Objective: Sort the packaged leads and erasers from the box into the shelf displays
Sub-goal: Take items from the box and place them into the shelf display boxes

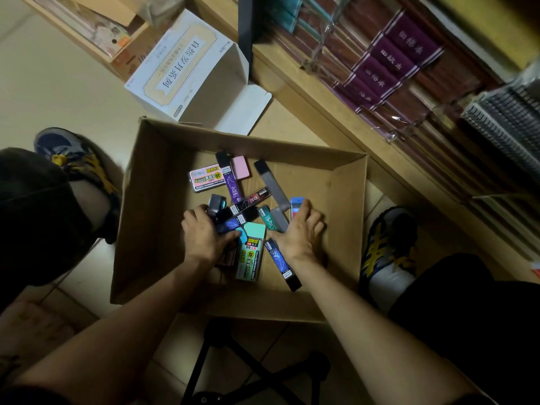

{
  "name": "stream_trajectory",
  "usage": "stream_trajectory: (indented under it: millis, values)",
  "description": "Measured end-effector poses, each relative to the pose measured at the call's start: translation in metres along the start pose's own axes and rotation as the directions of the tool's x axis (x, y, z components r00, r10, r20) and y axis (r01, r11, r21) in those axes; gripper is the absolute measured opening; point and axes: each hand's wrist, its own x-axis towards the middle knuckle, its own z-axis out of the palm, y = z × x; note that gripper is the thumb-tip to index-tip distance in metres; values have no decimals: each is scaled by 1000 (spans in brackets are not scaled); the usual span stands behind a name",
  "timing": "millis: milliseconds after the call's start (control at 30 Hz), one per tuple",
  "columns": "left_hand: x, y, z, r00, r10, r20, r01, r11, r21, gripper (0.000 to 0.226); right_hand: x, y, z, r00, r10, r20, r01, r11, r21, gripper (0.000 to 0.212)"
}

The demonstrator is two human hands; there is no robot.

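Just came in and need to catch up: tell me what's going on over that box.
A person leans over an open cardboard box on the floor beside a shelf, with both hands down in the pile inside. The left hand grips a few dark lead packs. The right hand rests on the pile with its thumb at a blue case; its grip is unclear. A pink eraser lies untouched farther back.
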Motion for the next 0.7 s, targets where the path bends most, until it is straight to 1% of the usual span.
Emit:
stream_trajectory:
  millis: [33, 100, 167, 200, 300, 367, 433, 533, 700]
  values:
    - [0, -2, 0, 1000, 13, -1, -13, 1000, 14, 83, 2, 1, 0, 1000, 10, -6, -10, 1000, -4, 105]
    - [2, -6, -3, 1000, 2, 7, -2, 1000, -15, 78, 6, 3, -1, 999, 30, 17, -31, 999, 38, 97]
    - [4, -9, -7, 1000, -9, 29, 10, 998, -62, 67, 7, 6, -1, 998, 38, 41, -42, 994, 101, 88]
    - [4, -11, -8, 999, -15, 45, 19, 996, -89, 61, 7, 7, 0, 998, 33, 48, -37, 994, 103, 83]
    - [5, -11, -13, 991, -64, 116, 92, 962, -259, 45, 7, 11, 0, 998, -18, 60, 16, 999, 35, 65]
    - [3, -8, -15, 988, -86, 129, 127, 927, -352, 38, 9, 14, -1, 994, -60, 97, 55, 997, 55, 43]
    - [0, -8, -14, 991, -82, 103, 116, 916, -384, 35, 9, 16, -2, 985, -87, 147, 63, 985, 163, 28]
    - [-3, -14, -15, 995, -48, 92, 78, 928, -364, 31, 9, 20, -6, 975, -73, 209, 1, 946, 323, 29]
    - [-1, -27, -26, 989, -57, 136, 105, 921, -376, 16, 7, 23, -26, 970, -50, 237, -88, 838, 538, 18]
